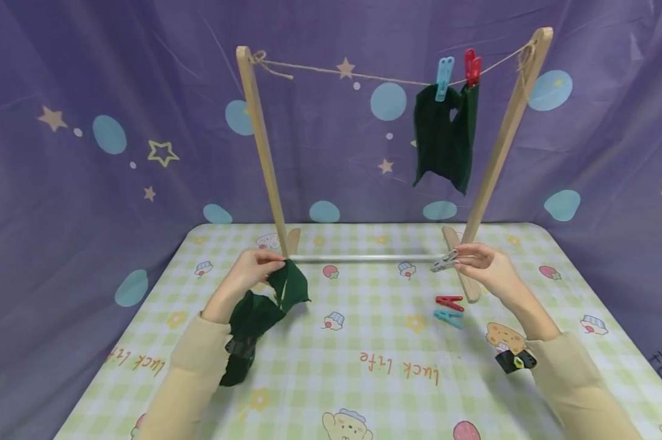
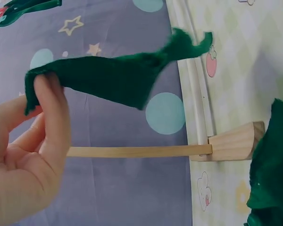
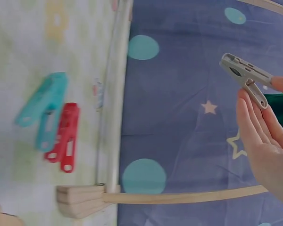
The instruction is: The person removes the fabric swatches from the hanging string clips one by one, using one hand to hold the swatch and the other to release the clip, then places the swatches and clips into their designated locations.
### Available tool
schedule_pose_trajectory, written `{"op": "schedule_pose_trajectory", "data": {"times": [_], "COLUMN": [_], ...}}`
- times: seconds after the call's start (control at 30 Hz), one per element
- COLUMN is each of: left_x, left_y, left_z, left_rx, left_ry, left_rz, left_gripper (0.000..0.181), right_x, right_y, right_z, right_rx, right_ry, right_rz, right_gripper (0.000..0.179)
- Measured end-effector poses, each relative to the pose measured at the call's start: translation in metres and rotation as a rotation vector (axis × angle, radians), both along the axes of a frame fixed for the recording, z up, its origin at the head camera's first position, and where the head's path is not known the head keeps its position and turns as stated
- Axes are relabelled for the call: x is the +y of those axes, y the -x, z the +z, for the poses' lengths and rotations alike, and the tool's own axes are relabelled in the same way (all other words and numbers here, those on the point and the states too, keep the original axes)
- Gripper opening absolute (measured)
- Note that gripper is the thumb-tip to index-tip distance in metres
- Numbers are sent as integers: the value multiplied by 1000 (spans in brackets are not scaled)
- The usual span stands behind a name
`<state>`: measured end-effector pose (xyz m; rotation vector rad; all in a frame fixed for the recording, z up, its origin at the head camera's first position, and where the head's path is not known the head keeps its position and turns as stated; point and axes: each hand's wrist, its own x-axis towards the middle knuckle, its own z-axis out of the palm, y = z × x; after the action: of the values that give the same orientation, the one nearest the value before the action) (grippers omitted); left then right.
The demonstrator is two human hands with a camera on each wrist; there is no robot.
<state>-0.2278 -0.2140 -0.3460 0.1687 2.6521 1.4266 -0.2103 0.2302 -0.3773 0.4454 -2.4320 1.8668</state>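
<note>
The left hand (image 1: pixel 247 272) pinches a green cloth (image 1: pixel 295 284) toward the far left corner of the table (image 1: pixel 386 330); the right hand (image 1: pixel 491 270) grips a grey peg (image 1: pixel 445 261) toward the far right. A light, flat pinch should limit creasing.

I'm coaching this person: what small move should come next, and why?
Probably raise the held cloth to the string, on its bare left stretch: the left hand pinches it below the string, the right hand holds a gray clothespin, and the hanging cloth is pegged toward the string's right.
</note>
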Motion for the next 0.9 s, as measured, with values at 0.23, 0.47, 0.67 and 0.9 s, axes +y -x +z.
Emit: {"op": "schedule_pose_trajectory", "data": {"times": [0.23, 0.47, 0.67, 0.9], "left_x": [0, 1, -2, -7], "left_y": [2, 1, -1, -5], "left_z": [0, 2, -3, -15], "left_rx": [-2, -17, -57, -127], "left_ry": [126, 173, 124, 49], "left_rz": [-56, -90, -91, -26], "left_gripper": [24, 23, 26, 31], "right_x": [4, 3, 6, 12], "right_y": [-5, -12, -16, -19], "right_z": [-18, -27, -39, -52], "right_rx": [-1, -64, -101, -124], "right_ry": [-32, -43, -71, -76], "right_rz": [8, 78, 110, 174], "right_gripper": [34, 39, 42, 42]}}
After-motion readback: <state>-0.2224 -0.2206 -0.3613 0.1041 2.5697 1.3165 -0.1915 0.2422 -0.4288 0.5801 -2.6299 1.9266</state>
